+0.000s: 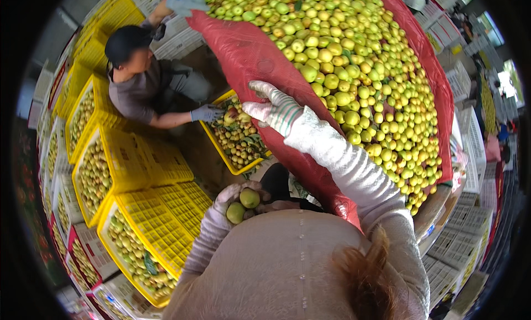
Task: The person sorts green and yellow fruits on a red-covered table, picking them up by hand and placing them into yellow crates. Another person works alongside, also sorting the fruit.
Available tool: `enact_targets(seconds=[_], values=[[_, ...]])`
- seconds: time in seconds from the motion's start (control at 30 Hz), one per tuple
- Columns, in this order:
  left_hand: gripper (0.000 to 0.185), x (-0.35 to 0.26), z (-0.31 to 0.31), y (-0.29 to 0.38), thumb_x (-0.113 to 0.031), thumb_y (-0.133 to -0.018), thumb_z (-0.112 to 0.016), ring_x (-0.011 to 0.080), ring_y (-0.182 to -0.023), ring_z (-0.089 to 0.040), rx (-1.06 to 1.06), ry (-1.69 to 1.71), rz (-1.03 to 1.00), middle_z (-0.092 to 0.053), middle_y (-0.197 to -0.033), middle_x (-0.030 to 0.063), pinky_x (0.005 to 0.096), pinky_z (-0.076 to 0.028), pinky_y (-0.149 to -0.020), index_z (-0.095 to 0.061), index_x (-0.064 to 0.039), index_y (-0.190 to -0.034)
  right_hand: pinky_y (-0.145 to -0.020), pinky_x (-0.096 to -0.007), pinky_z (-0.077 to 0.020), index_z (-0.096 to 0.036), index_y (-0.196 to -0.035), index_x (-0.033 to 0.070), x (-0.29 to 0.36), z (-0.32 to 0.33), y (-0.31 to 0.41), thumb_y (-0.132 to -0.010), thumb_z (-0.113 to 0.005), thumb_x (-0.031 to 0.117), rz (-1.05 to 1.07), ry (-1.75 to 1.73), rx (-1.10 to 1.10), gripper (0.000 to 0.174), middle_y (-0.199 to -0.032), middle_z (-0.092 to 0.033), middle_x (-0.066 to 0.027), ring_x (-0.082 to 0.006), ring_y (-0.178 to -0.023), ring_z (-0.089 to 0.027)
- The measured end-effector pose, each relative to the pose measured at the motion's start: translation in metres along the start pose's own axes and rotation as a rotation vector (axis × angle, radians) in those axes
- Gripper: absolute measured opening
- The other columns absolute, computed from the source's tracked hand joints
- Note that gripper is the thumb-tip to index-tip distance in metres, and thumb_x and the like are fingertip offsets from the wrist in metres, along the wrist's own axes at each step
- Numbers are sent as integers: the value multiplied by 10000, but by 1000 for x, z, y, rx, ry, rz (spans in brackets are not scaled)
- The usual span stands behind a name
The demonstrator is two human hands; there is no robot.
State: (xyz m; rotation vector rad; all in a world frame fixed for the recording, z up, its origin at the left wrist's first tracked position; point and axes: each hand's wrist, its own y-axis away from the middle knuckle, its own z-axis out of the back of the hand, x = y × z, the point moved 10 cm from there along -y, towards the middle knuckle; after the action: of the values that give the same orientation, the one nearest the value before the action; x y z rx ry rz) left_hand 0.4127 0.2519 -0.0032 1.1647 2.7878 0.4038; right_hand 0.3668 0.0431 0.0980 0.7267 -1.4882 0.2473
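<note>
Two green apples (242, 204) rest in my gloved left hand (238, 197), held low in front of my body. My right hand (276, 108), in a white glove with green and pink stripes, reaches over the red mesh sheet (298, 85) at the edge of a large heap of green-yellow apples (352, 71). Its fingers are spread above the sheet, with no fruit visible in them. Below that hand stands a yellow crate (233, 168) with small reddish-green fruit and leaves (238, 139) in it.
A co-worker in a dark cap (128, 83) crouches at the left, one gloved hand at the yellow crate and the other at the heap. Stacked yellow crates of fruit (145, 154) stand at my left. White crates (468, 141) are stacked at the far right.
</note>
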Motion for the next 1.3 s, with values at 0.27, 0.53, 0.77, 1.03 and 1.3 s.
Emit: enact_targets(seconds=[0.27,0.53,0.77,1.03,1.3], values=[[470,-27,-7,-7,-415,-949,-546,306,-925,-668,-299,-394,-126,-623,-1159,224,313,-549,-627,-556,-39,-1231,-1119,-507,-319,-463,-1412,127,-38,155,77,-912,-590,388,287,857,-725,579,-1473,-402,-199,-422,-1374,-346],[512,-30,-96,-118,-463,-980,-489,352,-956,-663,135,-458,294,-570,-1252,273,303,-505,-561,-501,-75,-1314,-1161,-497,-213,-357,-1485,135,-134,231,182,-927,-472,534,-159,1083,-809,696,-1506,-397,-152,-384,-1410,-317],[466,19,-139,-192,-435,-986,-512,303,-992,-611,89,-470,591,-561,-1314,217,310,-465,-662,-539,-133,-1340,-1142,-565,-230,-503,-1394,197,-177,249,290,-810,-618,563,-168,1356,-1026,699,-1467,-446,-103,-415,-1389,-329],[459,44,-127,-225,-421,-979,-520,319,-1006,-633,7,-470,711,-578,-1284,226,316,-493,-670,-545,-120,-1325,-1151,-554,-197,-401,-1473,179,-192,306,409,-902,-550,467,-900,980,-1343,656,-1539,-342,-147,-470,-1421,-225],[461,84,-116,-267,-428,-971,-518,297,-997,-595,-219,-485,666,-584,-1266,207,282,-490,-634,-551,-121,-1312,-1161,-507,-221,-433,-1438,147,-151,323,242,-923,-506,435,-98,1174,-1146,594,-1506,-389,-106,-349,-1409,-318]])
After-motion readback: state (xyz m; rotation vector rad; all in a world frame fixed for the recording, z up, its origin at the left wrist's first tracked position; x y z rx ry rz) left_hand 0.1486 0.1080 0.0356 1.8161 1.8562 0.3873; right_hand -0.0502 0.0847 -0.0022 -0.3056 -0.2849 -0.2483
